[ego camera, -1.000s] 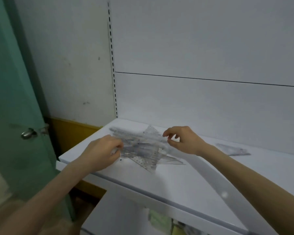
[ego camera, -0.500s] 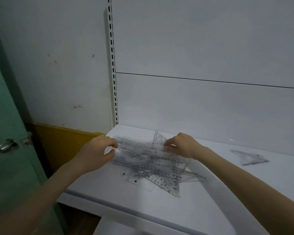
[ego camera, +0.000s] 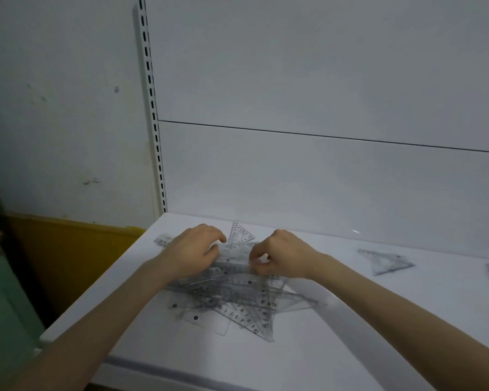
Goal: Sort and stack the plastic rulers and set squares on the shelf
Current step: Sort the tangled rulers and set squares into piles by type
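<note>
One piece should be drawn free of the pile of clear rulers and set squares on the shelf while the rest is pinned, so nothing is dragged along. The left hand is laid palm-down on the pile, fingers bent; whether anything is gripped cannot be told. A ruler is pinched by the right hand.
</note>
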`<state>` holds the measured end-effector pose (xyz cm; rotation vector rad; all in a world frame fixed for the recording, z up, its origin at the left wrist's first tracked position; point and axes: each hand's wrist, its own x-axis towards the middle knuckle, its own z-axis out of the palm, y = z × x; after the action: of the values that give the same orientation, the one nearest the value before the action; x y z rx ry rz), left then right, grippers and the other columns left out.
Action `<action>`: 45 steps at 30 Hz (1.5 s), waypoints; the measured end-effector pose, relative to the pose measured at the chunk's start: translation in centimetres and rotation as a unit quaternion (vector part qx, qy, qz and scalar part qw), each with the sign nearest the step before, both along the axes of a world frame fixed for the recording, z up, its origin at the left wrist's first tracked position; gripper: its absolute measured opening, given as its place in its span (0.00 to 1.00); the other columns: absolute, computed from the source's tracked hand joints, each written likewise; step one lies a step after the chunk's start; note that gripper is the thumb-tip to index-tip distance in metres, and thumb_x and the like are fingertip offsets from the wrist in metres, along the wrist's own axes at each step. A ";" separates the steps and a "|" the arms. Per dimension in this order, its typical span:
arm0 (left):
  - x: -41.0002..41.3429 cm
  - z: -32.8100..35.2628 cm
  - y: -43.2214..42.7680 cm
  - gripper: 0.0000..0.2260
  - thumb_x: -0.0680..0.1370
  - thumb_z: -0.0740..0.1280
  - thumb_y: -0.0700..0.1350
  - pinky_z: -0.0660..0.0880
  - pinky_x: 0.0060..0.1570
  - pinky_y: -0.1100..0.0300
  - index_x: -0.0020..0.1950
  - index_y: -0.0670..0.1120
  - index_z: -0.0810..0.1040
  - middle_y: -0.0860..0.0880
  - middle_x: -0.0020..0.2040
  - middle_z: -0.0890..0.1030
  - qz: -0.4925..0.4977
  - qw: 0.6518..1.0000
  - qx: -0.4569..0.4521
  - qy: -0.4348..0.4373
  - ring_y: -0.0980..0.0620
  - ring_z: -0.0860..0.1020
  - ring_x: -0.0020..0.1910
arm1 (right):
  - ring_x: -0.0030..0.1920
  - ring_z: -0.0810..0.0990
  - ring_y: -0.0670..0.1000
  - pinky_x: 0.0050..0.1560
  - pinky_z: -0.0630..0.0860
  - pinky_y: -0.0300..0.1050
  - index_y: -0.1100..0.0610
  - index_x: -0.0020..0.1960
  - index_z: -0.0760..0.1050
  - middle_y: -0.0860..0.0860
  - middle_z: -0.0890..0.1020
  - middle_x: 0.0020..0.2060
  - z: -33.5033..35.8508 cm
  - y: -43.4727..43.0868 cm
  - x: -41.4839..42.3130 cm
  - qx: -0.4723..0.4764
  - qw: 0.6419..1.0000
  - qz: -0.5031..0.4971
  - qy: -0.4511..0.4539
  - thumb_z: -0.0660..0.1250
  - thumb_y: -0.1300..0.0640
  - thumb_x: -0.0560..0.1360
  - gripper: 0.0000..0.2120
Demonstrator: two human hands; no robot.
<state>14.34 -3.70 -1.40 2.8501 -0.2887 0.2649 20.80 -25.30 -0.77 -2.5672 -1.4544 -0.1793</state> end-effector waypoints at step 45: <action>2.8 1.0 -17.8 0.12 0.80 0.58 0.38 0.80 0.48 0.44 0.43 0.52 0.75 0.48 0.54 0.81 -0.149 0.923 -0.331 0.125 0.46 0.83 0.45 | 0.40 0.84 0.51 0.41 0.80 0.44 0.53 0.47 0.74 0.51 0.85 0.42 0.6 -25.9 -5.2 0.306 0.869 -0.334 0.198 0.62 0.60 0.79 0.05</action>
<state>17.10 -21.46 -0.36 2.1043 -0.4695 -0.0611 15.60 -51.19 -0.14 -2.2505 -0.2499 -0.1548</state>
